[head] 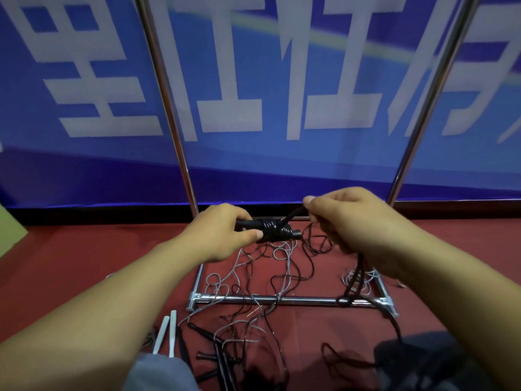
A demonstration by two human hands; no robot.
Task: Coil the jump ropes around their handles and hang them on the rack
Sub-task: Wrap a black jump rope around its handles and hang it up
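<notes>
Mid-frame: left hand (222, 232) grips black handles (265, 230); right hand (349, 218) pinches black rope (293, 214), several turns wound. Much rope remains slack. Lower frame: other ropes (248, 280) tangled on floor, uncoiled. Rack (282, 299): nothing seen hung.

Between the two rack poles (169, 108) the way stands open, but tangled ropes (253, 277) (black and grey) clutter the floor (84, 249) below.

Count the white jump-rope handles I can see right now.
2: white handles lie side by side on the floor, lower left, beside the left forearm. More may be hidden.
</notes>
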